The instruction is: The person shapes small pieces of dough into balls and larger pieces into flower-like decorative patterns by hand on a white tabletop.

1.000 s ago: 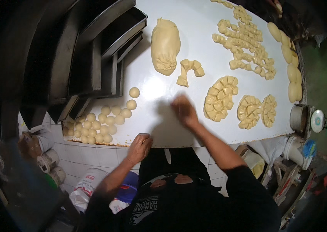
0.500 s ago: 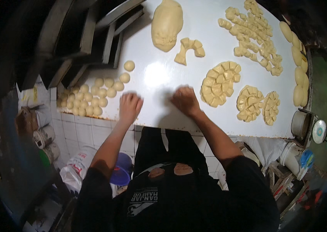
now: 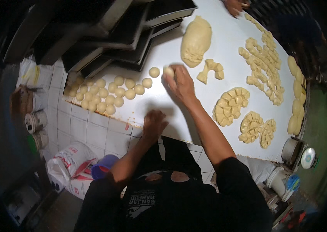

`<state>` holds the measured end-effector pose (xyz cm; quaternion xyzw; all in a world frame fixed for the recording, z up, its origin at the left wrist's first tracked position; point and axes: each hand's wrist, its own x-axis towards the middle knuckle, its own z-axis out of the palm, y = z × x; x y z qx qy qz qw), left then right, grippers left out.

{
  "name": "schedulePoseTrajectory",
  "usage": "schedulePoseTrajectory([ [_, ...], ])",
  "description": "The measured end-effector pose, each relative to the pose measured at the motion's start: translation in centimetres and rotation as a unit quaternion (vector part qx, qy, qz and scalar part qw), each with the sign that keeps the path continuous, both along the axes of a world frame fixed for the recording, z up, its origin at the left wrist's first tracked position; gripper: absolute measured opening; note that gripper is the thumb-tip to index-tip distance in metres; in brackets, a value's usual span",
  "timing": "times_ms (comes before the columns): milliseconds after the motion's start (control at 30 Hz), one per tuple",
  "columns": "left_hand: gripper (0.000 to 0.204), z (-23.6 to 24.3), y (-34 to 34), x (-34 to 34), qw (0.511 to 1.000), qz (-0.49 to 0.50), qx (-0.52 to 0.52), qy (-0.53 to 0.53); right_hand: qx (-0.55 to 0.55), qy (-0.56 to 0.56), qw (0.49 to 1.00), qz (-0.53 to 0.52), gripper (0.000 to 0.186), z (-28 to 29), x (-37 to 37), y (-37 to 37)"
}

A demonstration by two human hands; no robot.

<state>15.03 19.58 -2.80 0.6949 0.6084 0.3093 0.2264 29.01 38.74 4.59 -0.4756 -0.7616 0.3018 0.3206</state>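
Note:
My right hand [image 3: 180,86] has its fingers closed on a pale dough ball [image 3: 168,72], close to the last ball at the right end of the group. My left hand [image 3: 154,124] is low over the table's front edge, fingers curled downward; whatever lies under them is hidden. Several round dough balls [image 3: 119,92] sit in loose rows on the left of the white table [image 3: 159,92]. Beyond my right hand rest a big lump of dough [image 3: 197,40] and a curved strip of cut dough [image 3: 210,70].
Dark metal trays [image 3: 132,50] stack over the table's far left. Cut dough rounds [image 3: 231,106] and rows of dough pieces [image 3: 264,63] lie to the right, with long dough rolls [image 3: 297,85] along the right edge. Another person's hand [image 3: 235,7] shows at the far edge.
My right hand has moved forward and left, and a dough ball now shows in it. My left hand has come nearer my body. The view has shifted, bringing another person's hand in.

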Motion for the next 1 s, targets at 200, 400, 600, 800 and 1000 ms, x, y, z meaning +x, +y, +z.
schedulePoseTrajectory([
  [200,0.038,-0.4,-2.0,-3.7,0.996,0.04,-0.041,-0.074,0.038,-0.03,0.994,-0.102,0.032,-2.4,-4.7,-1.2],
  [400,0.076,0.4,-5.9,-1.3,0.998,0.05,0.001,0.023,0.02,-0.079,0.935,0.346,0.017,-5.7,4.1,-12.9],
  [600,0.06,4.5,-9.5,-1.9,0.992,0.098,-0.079,0.03,0.134,-0.163,0.969,0.124,0.021,-7.6,-1.0,-11.7],
  [800,0.041,4.7,-13.5,-2.4,0.974,0.215,-0.071,-0.004,0.104,-0.15,0.969,0.165,0.021,-5.8,2.8,-8.6],
  [1000,0.04,5.5,-14.3,-3.2,0.969,0.237,-0.05,-0.041,0.099,-0.079,0.972,0.2,0.031,-7.8,6.8,-13.9],
])
